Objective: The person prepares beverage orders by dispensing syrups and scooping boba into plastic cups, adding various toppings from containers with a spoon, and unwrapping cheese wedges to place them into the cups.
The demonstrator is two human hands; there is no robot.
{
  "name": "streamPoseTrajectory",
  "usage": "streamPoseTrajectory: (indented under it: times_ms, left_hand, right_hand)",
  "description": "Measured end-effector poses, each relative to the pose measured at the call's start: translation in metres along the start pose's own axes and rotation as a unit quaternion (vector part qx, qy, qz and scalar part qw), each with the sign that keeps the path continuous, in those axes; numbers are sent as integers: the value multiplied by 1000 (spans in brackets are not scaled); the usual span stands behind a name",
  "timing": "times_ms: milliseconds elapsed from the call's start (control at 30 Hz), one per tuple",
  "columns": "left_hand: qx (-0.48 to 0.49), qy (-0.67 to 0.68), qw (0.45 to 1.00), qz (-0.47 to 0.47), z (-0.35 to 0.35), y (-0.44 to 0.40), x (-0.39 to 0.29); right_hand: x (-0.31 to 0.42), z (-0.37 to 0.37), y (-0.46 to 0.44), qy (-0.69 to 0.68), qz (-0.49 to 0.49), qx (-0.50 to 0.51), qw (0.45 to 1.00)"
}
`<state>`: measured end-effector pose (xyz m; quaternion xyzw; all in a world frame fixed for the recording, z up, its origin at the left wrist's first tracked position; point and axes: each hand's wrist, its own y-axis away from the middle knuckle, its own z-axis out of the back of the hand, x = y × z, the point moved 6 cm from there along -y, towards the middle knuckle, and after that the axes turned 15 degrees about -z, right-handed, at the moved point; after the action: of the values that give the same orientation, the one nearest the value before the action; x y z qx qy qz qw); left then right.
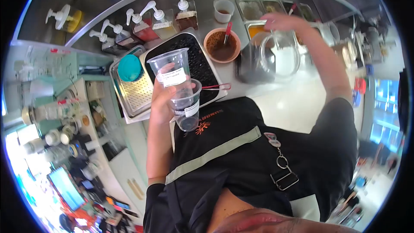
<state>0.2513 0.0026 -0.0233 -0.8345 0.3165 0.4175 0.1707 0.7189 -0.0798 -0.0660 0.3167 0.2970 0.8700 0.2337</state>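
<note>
Two clear plastic cups with white labels are in my left hand (161, 103); the upper cup (174, 67) and the lower cup (187, 114) are close together in front of my apron. My left fingers are wrapped round them. Farther right, my right hand (280, 21) reaches over a clear domed cover (263, 56), near a container of orange contents (256, 30). The right fingers are blurred, and what they touch, if anything, cannot be made out. Just right of the cups is a tray of black pieces (185, 43).
Pump bottles (186, 17) line the back left. A brown bowl (235, 56) with a red-handled spoon (227, 32) and a measuring cup (224, 11) stand at the middle. A perforated metal tray (133, 97) holds a teal lid (129, 67). Shelves are at left.
</note>
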Motion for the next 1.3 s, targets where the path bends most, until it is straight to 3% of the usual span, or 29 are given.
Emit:
streamPoseTrajectory:
  times_ms: [100,267,333,367,433,567,767,833,967,1033,1067,1133,1167,1233,1300]
  left_hand:
    - [-91,5,994,-56,-25,10,22]
    - [-206,-51,972,-105,-46,46,29]
    - [-252,-76,958,-115,-47,62,34]
    - [-252,-94,954,-130,-48,69,36]
    - [-261,-140,945,-140,-51,80,40]
    - [-321,-134,927,-138,-57,96,48]
    - [-361,-178,908,-118,-71,104,53]
    - [-363,-173,908,-118,-71,104,57]
    - [-362,-175,908,-120,-74,100,58]
    - [-363,-175,908,-118,-75,100,58]
    - [-368,-173,906,-117,-76,100,58]
    - [-372,-170,906,-114,-76,100,59]
    - [-372,-172,905,-112,-75,101,60]
    - [-370,-173,906,-106,-74,102,62]
    - [-354,-245,899,-80,-71,100,61]
  right_hand:
    - [1,-50,-109,16,11,51,999]
    - [36,-95,-168,-95,78,120,985]
    - [59,-108,-175,-148,233,116,954]
    - [65,-111,-177,-139,239,131,952]
    - [94,-102,-145,88,272,49,957]
    - [105,-98,-113,98,363,86,922]
    - [96,-67,-83,192,498,-14,845]
    - [93,-73,-78,229,600,-66,764]
    - [67,-96,-103,257,602,-65,753]
    - [60,-98,-113,184,564,-52,804]
    - [55,-102,-116,183,564,-52,804]
    - [49,-100,-131,51,435,2,899]
    - [48,-100,-132,51,435,3,899]
    - [37,-102,-148,-51,244,93,964]
    - [30,-103,-154,-105,203,122,966]
